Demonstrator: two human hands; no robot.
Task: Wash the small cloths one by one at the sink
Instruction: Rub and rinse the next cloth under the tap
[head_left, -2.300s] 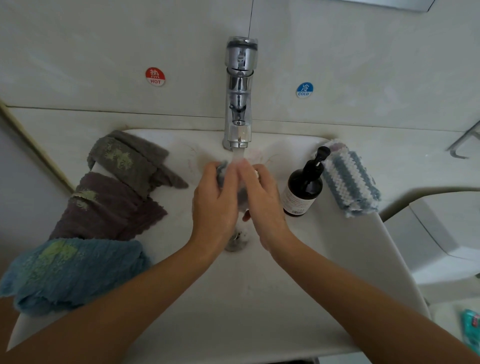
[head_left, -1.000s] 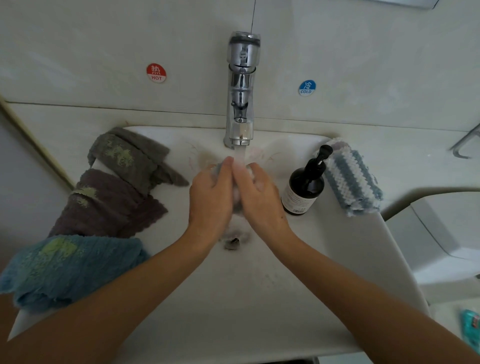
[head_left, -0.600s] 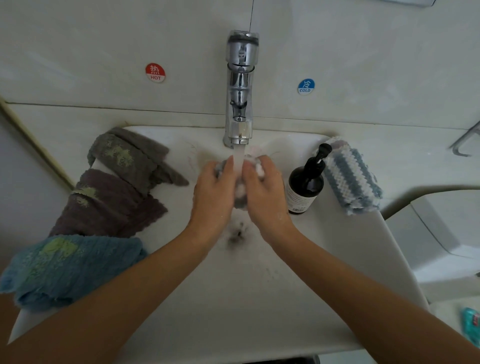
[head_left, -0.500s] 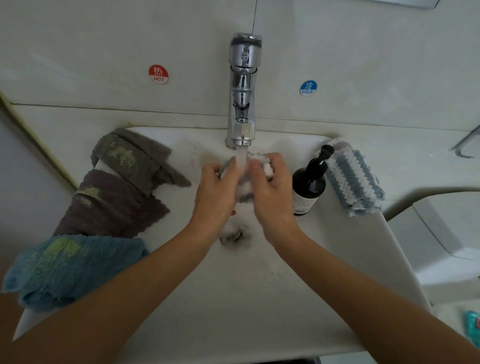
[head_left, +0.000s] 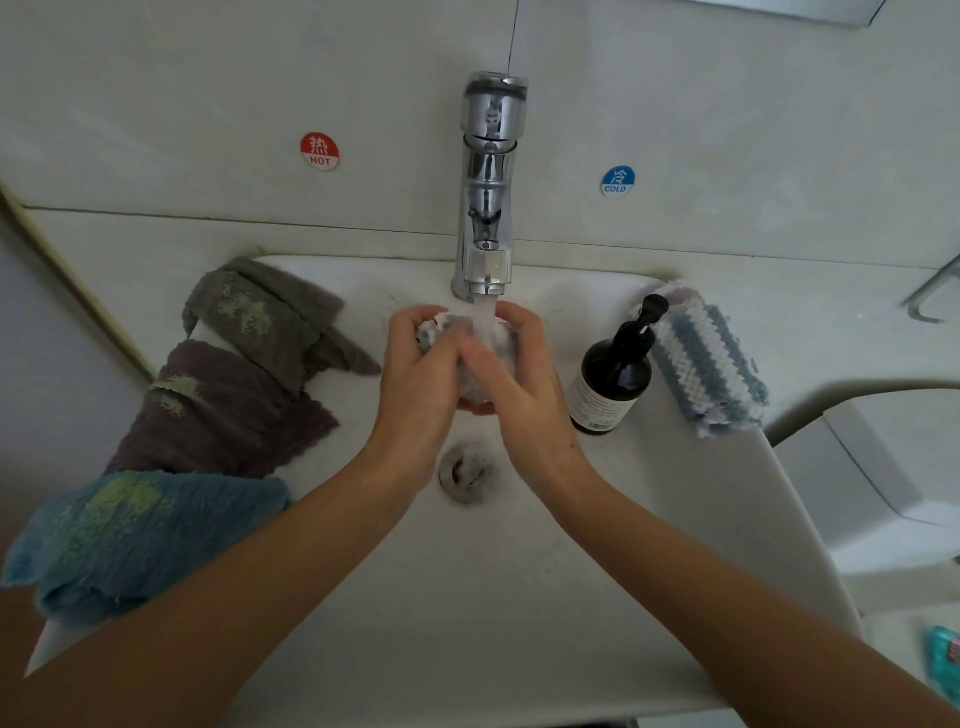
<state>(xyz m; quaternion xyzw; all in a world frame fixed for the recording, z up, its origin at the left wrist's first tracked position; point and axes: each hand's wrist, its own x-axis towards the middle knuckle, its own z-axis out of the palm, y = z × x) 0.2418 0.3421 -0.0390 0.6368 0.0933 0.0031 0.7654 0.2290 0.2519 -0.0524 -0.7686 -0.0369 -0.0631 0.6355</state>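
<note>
A: Where's the small grey-white wet cloth (head_left: 467, 343)?
B: Under chrome tap (head_left: 488, 197) stream, over white sink (head_left: 519, 597). Left hand (head_left: 421, 379) & right hand (head_left: 519, 384) grip it, both curled round.

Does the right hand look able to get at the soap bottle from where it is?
Probably yes. The soap bottle stands upright just beside the right hand with nothing between them, but that hand grips the wet cloth and must let go first.

t=now | my left hand (head_left: 421, 374) and right hand (head_left: 519, 374) spread wider than before | more wadded cloth (head_left: 457, 332) shows under the stream
</note>
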